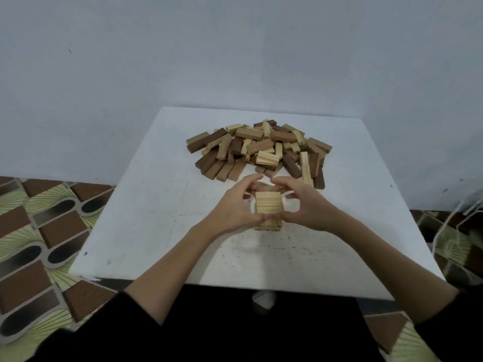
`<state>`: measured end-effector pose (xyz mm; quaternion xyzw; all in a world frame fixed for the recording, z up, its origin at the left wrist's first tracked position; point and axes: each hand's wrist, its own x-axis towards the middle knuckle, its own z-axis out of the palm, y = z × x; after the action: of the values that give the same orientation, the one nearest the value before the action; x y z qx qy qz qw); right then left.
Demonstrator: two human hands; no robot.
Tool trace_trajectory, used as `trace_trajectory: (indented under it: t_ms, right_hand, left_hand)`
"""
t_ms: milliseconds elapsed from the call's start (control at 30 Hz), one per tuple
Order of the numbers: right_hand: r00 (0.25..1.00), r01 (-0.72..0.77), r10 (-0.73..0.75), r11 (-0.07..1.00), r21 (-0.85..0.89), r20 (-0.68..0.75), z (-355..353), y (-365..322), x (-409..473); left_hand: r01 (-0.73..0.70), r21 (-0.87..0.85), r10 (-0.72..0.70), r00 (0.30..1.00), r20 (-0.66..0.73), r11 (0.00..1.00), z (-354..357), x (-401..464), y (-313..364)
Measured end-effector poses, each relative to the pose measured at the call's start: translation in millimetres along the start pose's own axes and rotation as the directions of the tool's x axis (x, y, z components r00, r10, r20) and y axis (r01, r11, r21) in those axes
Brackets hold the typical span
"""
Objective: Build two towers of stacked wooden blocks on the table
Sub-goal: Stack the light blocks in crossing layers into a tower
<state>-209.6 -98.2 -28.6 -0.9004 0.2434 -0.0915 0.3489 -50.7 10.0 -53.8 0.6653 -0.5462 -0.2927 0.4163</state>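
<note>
Your left hand (pixel 234 205) and right hand (pixel 304 202) both curl round the pale tower (pixel 269 209); pile (pixel 258 150) beyond. No writing readable.

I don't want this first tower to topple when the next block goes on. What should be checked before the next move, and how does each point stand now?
1. Tower stands upright on the table: ok.
2. Top layer squared over the layers below: ok, edges look flush.
3. Both hands steady it: ok, left hand and right hand have fingers curled round its sides.
4. A hand free to fetch a block: not ok.
5. Loose block pile behind the tower, within reach: ok.
6. Second tower begun: not ok, only one stands.
</note>
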Motion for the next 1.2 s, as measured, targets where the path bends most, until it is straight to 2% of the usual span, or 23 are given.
trace_trajectory:
  t_ms: [367,700,867,1200]
  right_hand:
    - [0.998,-0.019,0.019,1.0,-0.005,0.059,9,9,-2]
    - [0.997,0.037,-0.035,0.999,-0.023,0.072,10,10,-4]
    - [0.989,0.137,-0.132,0.988,-0.068,0.067,16,7,2]
    - [0.991,0.132,-0.128,0.985,-0.107,0.047,23,15,4]
  left_hand:
    - [0.011,0.011,-0.012,0.996,0.091,1.0,2,-2,-6]
    - [-0.059,0.027,0.057,0.995,0.088,0.998,4,-5,-10]
    - [-0.086,0.046,0.082,0.993,0.085,0.995,8,-4,-15]
    - [-0.085,0.041,0.082,0.994,0.068,0.996,11,-4,-18]
